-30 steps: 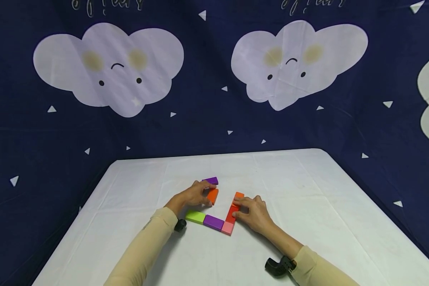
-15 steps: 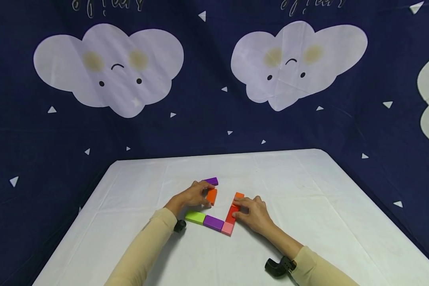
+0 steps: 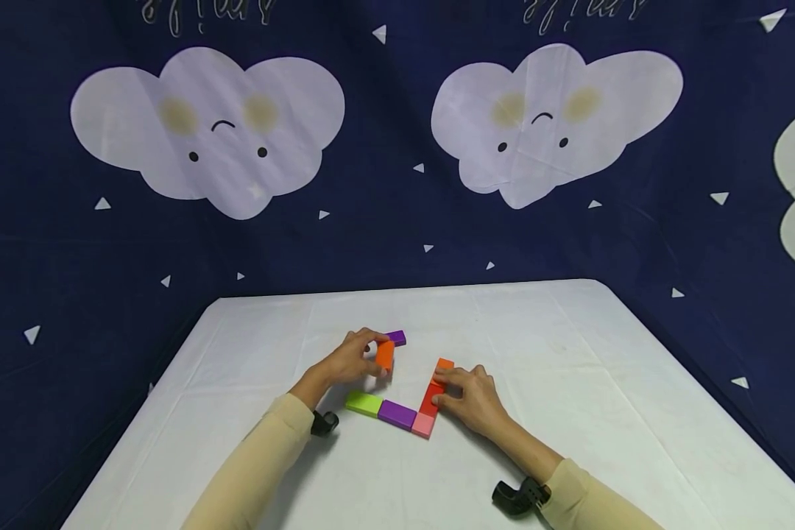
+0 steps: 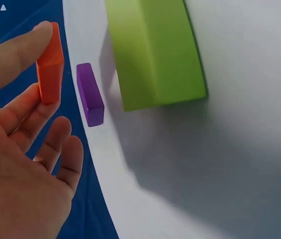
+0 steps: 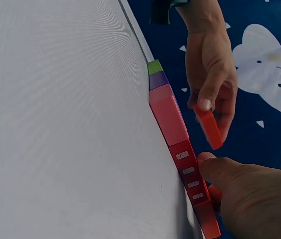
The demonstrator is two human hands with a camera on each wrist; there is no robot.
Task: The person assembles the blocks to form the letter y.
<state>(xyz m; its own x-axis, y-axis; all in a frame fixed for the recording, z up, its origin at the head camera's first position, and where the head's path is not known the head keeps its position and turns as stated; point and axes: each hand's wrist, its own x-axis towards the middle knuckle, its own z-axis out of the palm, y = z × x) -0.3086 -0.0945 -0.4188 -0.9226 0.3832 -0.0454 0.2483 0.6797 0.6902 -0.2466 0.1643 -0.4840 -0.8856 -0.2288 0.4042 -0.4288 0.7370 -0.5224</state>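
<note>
My left hand (image 3: 355, 359) pinches an orange block (image 3: 385, 356) between thumb and fingers, held upright above the table; the left wrist view shows the thumb on its upper end. Close behind it lies a purple block (image 3: 398, 338), partly covered. My right hand (image 3: 475, 397) rests its thumb and forefinger on the red block (image 5: 185, 164) and the orange block (image 3: 445, 364) at its far end. The red block has several white marks on its side. A pink block (image 3: 422, 425) forms the corner, then a purple block (image 3: 397, 414) and a green block (image 3: 364, 403) run leftward.
A white-covered table (image 3: 570, 368) carries the blocks. Behind it hangs a dark blue cloth (image 3: 384, 250) printed with clouds and triangles. A black wrist mount (image 3: 517, 497) sits by the right sleeve, and another black mount (image 3: 324, 422) by the left one.
My left hand has moved left and slightly away with the orange block, carrying it farther from the red and orange row. The right hand stays where it was.
</note>
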